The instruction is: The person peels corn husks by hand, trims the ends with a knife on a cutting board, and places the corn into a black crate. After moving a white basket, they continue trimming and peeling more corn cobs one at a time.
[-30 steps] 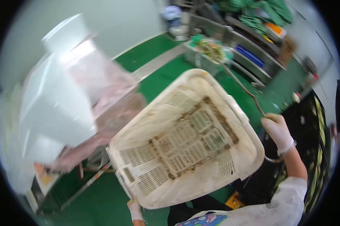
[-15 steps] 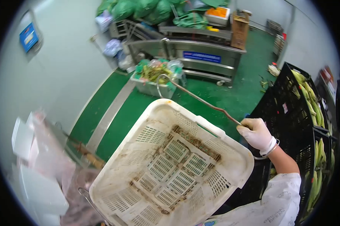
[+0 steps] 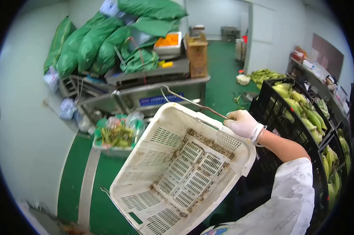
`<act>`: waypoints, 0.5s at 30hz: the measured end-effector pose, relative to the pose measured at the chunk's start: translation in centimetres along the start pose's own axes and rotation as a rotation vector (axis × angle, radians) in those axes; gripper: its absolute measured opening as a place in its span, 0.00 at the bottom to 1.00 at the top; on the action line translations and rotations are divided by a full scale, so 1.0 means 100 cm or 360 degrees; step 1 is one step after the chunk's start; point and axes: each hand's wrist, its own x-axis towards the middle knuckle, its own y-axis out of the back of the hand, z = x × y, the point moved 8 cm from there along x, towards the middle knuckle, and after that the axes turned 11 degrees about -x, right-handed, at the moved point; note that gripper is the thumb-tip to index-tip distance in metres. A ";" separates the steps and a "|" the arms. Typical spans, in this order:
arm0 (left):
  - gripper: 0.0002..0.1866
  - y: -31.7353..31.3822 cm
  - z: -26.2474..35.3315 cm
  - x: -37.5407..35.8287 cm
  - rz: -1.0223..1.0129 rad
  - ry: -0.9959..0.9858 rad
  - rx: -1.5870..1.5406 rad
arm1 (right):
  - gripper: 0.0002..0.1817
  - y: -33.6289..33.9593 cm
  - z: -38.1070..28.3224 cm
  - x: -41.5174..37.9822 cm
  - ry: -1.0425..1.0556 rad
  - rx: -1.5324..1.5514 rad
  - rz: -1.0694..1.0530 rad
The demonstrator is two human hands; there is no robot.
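My right hand (image 3: 241,124), in a white glove, is closed around the metal wire handle (image 3: 192,102) of a white plastic basket (image 3: 177,156). The handle rises over the basket's far rim and bends round at its far end. Brown dirt marks the slotted floor of the basket, which holds nothing and hangs tilted with its opening towards me. Another bit of wire sticks out by its left rim. My left hand is not in view.
Black crates (image 3: 271,98) of corn in green husks (image 3: 298,105) stand close on my right. Ahead are a steel machine (image 3: 126,100), green sacks (image 3: 94,43), a cardboard box (image 3: 196,55) and a tub of orange pieces (image 3: 169,43). A bin of plant scraps (image 3: 118,135) sits on the floor.
My view has swung right and up, showing more sacks, the doorway and the corn crates. The basket stays in my right hand's grip; the stacked pale plastic at lower left has left the view.
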 end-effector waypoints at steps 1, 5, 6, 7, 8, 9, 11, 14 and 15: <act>0.21 0.005 0.007 0.004 -0.0085 -0.0018 0.0053 | 0.18 0.020 -0.030 -0.028 0.0046 -0.0095 0.0079; 0.09 -0.058 0.083 -0.103 -0.0573 -0.0253 0.0159 | 0.11 0.091 -0.130 -0.188 0.0276 -0.0182 0.0562; 0.07 -0.033 0.061 -0.072 -0.0629 -0.0107 0.0146 | 0.11 0.102 -0.165 -0.245 0.0282 -0.0280 0.0669; 0.06 -0.012 0.040 -0.044 -0.0690 0.0043 0.0140 | 0.11 0.116 -0.201 -0.302 0.0280 -0.0383 0.0778; 0.06 0.002 0.045 -0.064 -0.0762 0.0064 0.0149 | 0.11 0.129 -0.227 -0.357 0.0220 -0.0475 0.0952; 0.06 -0.012 0.052 -0.085 -0.0897 0.0104 0.0203 | 0.11 0.143 -0.243 -0.416 0.0101 -0.0604 0.1165; 0.08 -0.063 0.020 -0.065 -0.1284 0.0280 0.0235 | 0.11 0.137 -0.263 -0.481 0.0216 -0.0843 0.1586; 0.08 -0.027 0.026 -0.084 -0.1734 0.0410 0.0285 | 0.11 0.122 -0.356 -0.626 -0.0067 -0.1040 0.1900; 0.07 0.014 0.026 -0.093 -0.1833 0.0503 0.0297 | 0.11 0.110 -0.406 -0.679 -0.0132 -0.1332 0.1844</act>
